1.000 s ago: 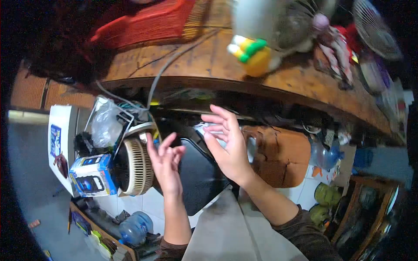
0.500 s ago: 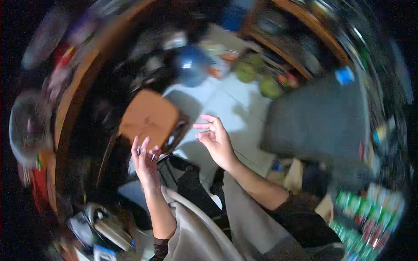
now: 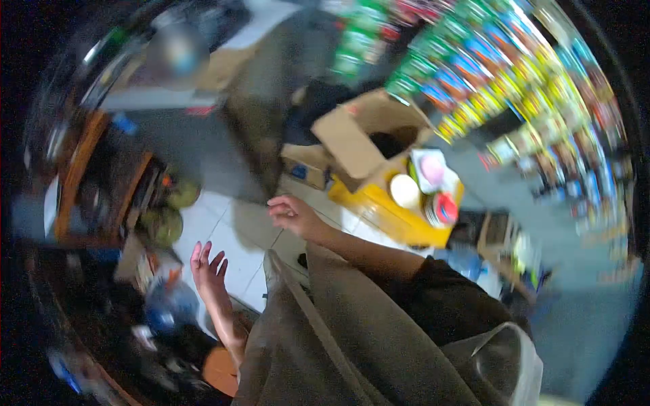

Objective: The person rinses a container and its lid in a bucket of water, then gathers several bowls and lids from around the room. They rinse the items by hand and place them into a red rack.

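Note:
My left hand [image 3: 210,276] is held out over the white tiled floor [image 3: 233,252], fingers spread, holding nothing. Higher and to the right, my right hand [image 3: 296,215] is also in the air, its fingers loosely bent and apart with nothing in them. A grey-brown cloth or garment [image 3: 338,325] hangs over the front of my body, below both hands. Nearest to my left hand on the floor are a rounded bluish see-through container [image 3: 170,303] and round greenish objects [image 3: 162,225]. Beyond my right hand stands a small cardboard box [image 3: 305,166].
On the right, a yellow table [image 3: 393,216] bears a white round lid or tub [image 3: 404,191] and a red-and-white stack [image 3: 441,210]. Behind it is an open cardboard box [image 3: 349,143]. Colourful packets [image 3: 484,54] hang in rows. A dark grey panel [image 3: 196,145] is ahead; an orange seat [image 3: 221,371] is lower left.
My view has swung to the right, so the yellow table and hanging packets now show, while the orange seat has shifted to the lower edge. Both hands stay raised and hold nothing.

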The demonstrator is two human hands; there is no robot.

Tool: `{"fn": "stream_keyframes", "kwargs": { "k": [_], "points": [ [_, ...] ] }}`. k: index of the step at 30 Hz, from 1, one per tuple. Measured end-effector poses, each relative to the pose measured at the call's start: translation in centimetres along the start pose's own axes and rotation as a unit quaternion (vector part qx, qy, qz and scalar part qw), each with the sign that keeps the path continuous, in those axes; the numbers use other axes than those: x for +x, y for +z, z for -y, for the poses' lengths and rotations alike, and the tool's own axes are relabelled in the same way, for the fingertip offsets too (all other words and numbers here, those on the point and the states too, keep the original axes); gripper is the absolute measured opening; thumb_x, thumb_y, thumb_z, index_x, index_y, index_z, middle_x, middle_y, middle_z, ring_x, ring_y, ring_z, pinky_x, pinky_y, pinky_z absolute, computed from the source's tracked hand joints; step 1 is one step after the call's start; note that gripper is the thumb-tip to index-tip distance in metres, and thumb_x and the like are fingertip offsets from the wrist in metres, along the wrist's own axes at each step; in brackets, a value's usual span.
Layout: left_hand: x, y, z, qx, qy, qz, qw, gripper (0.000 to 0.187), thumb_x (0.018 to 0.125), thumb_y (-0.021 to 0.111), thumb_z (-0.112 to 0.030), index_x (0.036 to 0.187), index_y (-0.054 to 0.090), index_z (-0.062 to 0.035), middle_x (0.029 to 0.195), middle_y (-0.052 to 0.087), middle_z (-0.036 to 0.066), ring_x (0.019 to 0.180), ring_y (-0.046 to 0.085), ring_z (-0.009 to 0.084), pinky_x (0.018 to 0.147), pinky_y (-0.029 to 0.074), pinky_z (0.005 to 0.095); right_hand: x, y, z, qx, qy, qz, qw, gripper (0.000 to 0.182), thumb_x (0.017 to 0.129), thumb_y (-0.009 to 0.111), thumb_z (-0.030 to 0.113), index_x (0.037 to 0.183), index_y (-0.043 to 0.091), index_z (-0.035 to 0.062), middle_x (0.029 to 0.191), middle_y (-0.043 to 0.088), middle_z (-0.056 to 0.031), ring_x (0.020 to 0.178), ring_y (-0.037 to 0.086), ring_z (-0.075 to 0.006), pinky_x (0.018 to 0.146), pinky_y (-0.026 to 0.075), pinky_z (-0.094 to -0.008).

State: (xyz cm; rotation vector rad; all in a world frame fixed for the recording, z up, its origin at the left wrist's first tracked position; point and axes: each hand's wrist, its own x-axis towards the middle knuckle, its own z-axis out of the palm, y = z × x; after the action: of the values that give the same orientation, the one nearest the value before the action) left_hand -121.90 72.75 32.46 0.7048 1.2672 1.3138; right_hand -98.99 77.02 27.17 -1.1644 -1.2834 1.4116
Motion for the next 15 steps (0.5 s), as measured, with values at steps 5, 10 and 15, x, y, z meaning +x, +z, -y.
{"fn": "stream_keyframes", "kwargs": {
  "k": [5,10,15],
  "points": [
    [2.7,4.9,2.5,0.037,-0.051,0.225,0.972,0.047,0.086,0.036,-0.041,0.122,0.035,-0.0118,0.118,0.044,0.008,0.094,0.050,0.0209,0.080,0.039,0.0334,-6.5,-6.5,0.6,0.005,-0.010,-0.190,0.982,0.036,0.073,0.051,0.000,0.108,0.043,0.0048,0.092,0.054,-0.0080,0.081,0.053,-0.0158,0.068,0.045,-0.0275],
    [2.8,9.9,4.4,0.061,-0.162,0.328,0.929,0.040,0.085,0.045,-0.033,0.118,0.040,-0.0123,0.113,0.047,0.005,0.091,0.051,0.0169,0.077,0.040,0.0293,-14.2,-10.5,-0.1,0.094,0.059,-0.349,0.931,0.033,0.078,0.049,0.005,0.110,0.040,0.0057,0.096,0.054,-0.0074,0.078,0.053,-0.0143,0.063,0.044,-0.0251],
    [0.9,19.0,6.6,0.226,-0.152,0.419,0.866,0.037,0.081,0.048,-0.026,0.115,0.041,-0.0128,0.112,0.047,0.003,0.089,0.051,0.0141,0.075,0.040,0.0282,-20.2,-14.4,-0.9,0.139,0.148,-0.454,0.868,0.032,0.081,0.050,0.014,0.110,0.039,0.0074,0.098,0.056,-0.0069,0.072,0.055,-0.0146,0.062,0.045,-0.0255]
  ]
}}
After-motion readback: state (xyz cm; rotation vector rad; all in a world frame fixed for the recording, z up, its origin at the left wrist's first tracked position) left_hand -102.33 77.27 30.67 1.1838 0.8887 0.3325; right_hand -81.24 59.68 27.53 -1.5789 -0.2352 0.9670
